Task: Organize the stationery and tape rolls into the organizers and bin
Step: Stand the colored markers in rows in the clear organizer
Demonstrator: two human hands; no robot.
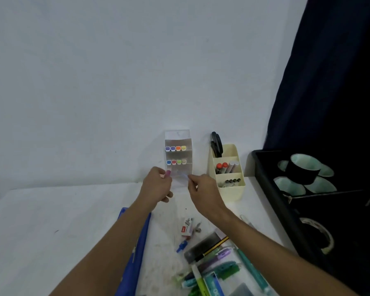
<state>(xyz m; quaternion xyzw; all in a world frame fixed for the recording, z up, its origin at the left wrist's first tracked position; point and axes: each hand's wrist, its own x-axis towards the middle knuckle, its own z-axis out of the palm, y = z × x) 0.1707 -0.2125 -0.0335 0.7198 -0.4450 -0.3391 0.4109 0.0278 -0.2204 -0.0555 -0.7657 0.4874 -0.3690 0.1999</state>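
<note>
A clear tiered organizer (pixel 178 144) stands against the wall, its upper two rows filled with colour-capped markers (pixel 175 148). My left hand (pixel 158 184) holds a pink-capped marker (pixel 168 173) at the organizer's lowest tier. My right hand (pixel 201 186) pinches something small and pale blue, blurred, at the same tier. A cream organizer (pixel 233 189) to the right holds black scissors (pixel 216 144), red-capped markers and pens. A black bin (pixel 271 189) at the right holds tape rolls (pixel 303 169). Loose pens and highlighters (pixel 218 265) lie near the front edge.
A blue folder (pixel 135 253) lies under my left forearm. A small staple box (pixel 187 228), a blue cap piece (pixel 182 246), a dark flat case (pixel 203 246) and a paper clip (pixel 247 221) sit on the white table. A dark curtain (pixel 329 71) hangs at the right.
</note>
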